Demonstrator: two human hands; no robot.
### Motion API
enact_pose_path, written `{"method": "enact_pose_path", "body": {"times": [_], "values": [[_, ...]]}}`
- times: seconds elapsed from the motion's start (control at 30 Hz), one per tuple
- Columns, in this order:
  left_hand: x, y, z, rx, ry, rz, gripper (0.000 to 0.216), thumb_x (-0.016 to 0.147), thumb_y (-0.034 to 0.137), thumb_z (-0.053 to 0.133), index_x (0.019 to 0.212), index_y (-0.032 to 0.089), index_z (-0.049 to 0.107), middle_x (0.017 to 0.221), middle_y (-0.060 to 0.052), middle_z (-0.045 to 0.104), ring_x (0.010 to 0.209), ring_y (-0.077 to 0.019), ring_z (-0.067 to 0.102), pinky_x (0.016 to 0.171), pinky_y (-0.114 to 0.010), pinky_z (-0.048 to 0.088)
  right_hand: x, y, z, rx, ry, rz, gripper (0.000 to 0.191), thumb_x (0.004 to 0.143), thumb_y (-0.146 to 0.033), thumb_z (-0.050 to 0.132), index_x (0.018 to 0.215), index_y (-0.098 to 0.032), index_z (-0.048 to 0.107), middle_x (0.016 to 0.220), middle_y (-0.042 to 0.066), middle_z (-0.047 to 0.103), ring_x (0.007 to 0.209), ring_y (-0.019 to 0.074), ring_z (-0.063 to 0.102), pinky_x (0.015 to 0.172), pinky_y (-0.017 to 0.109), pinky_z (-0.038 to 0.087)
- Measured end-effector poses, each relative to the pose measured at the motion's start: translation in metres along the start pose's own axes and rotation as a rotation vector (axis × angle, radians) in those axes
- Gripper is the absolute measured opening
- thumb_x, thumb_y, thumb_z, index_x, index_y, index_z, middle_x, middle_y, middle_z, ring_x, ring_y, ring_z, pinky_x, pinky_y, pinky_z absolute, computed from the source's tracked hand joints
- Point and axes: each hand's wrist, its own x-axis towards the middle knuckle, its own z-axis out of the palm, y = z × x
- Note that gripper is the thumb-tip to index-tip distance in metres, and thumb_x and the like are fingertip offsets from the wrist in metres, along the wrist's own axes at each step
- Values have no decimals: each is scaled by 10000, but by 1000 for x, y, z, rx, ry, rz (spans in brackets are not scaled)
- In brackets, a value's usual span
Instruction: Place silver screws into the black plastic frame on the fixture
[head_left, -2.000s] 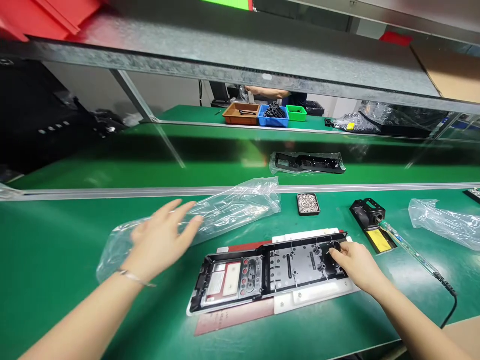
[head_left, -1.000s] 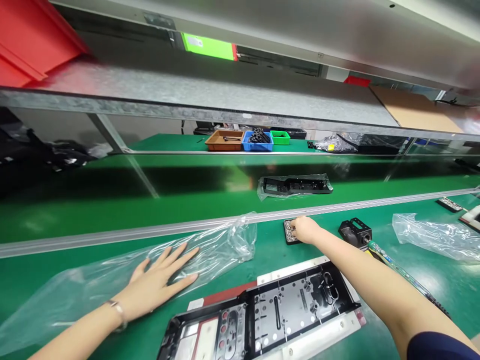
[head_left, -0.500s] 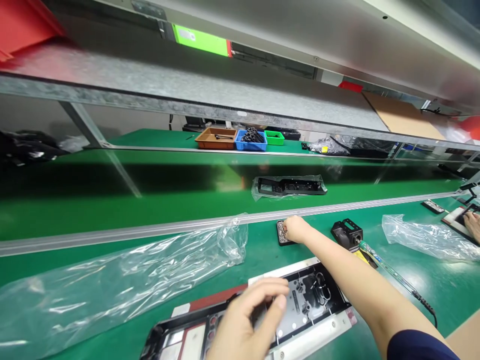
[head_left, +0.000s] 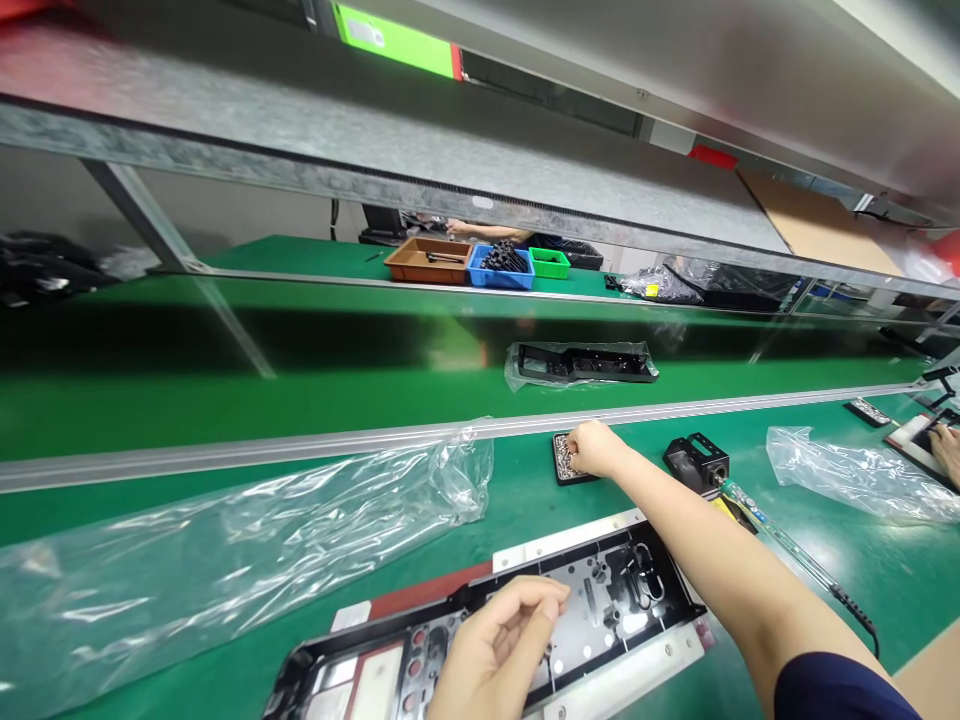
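At the small black tray of tiny metal parts point(head_left: 563, 462), my right hand point(head_left: 596, 449) is closed, its fingertips down on the parts. What the fingertips pinch is hidden. My left hand point(head_left: 504, 640) hovers over the long black plastic housing point(head_left: 626, 575), thumb and forefinger brought together. Whether anything tiny sits in that pinch I cannot make out. Lying open side up, the housing shows round holes, posts and a loop of black wire point(head_left: 646, 577). It rests in a white and red fixture point(head_left: 622, 680), partly covered by my left hand and right forearm.
To the right stand a black holder point(head_left: 697, 464) and a soldering iron point(head_left: 780, 540) with its cord. Clear plastic bags point(head_left: 247, 560) lie on both sides. A bagged black housing point(head_left: 585, 364) rests beyond the metal rail. At far right, another person's hand point(head_left: 946, 452) works on a similar housing.
My left thumb and forefinger have closed together, and that hand has dropped slightly. My right hand stays at the tray. The view has tipped down a little; a person's arm now shows behind the bins.
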Motion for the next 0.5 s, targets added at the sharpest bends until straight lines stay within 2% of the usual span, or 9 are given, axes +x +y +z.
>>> {"method": "enact_pose_path", "body": {"times": [0.23,0.5], "values": [[9,1,-6,-119,21,-189,359,699,530,676,794,185,704,916,-71,706,875,-184,626,799,-253,499,-1,-2,-2,-4,3,-15,257,990,-268,544,1042,-17,560,956,88,483,993,124,486,964,290,467],[9,6,-11,-327,-47,-285,319,727,481,699,856,189,701,965,-56,682,967,-172,588,881,-242,472,5,0,6,72,47,-2,271,973,-283,575,1000,-13,565,936,85,487,999,128,485,993,308,448]]}}
